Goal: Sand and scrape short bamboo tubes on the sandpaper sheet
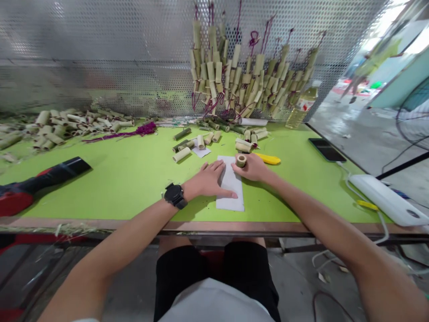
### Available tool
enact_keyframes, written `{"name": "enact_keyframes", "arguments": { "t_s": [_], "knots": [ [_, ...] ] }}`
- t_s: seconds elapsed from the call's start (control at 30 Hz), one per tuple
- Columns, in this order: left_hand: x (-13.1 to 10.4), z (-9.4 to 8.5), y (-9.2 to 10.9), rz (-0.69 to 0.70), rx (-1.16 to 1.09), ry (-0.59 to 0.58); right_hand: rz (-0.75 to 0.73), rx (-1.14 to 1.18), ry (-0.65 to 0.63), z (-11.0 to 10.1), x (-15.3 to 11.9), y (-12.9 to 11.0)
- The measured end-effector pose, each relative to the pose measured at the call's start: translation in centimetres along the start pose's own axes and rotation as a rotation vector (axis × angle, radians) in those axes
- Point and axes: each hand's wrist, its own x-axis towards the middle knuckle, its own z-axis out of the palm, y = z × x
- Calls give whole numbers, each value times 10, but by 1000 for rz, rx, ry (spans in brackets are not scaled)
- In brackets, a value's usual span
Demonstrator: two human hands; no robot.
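Note:
A white strip of paper (231,179) lies lengthwise on the green table top (127,174) in front of me. My left hand (212,179) rests on the strip's left side, fingers stretched and thumb spread across it. At the strip's upper right, my right hand (252,167) is wrapped round a short bamboo tube (241,161), its hollow end facing up. Just beyond that hand sits a yellow-handled tool (268,158), partly hidden. Several cut bamboo pieces (182,154) and a small scrap of paper (202,151) lie farther back.
Bamboo bundles on purple cords (231,76) hang from the perforated metal panel (117,44). A bamboo pile (56,129) and a black-and-red power tool (47,179) lie left. An oil bottle (303,105), phone (326,149) and cabled white power bank (389,199) are right.

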Motion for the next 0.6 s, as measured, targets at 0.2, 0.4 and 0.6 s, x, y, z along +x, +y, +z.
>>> {"name": "enact_keyframes", "arguments": {
  "t_s": [0.2, 0.4, 0.6],
  "knots": [
    [-3, -1, 0, 96, -50, 51, -158, 101, -60, 19, -5, -32],
    [-1, -1, 1, 7, -3, -4, -39, 91, -108, -3, -4, -6],
    [-1, -1, 1, 33, -22, 10, -17, -20, 33, 13, 0, -15]
  ]
}}
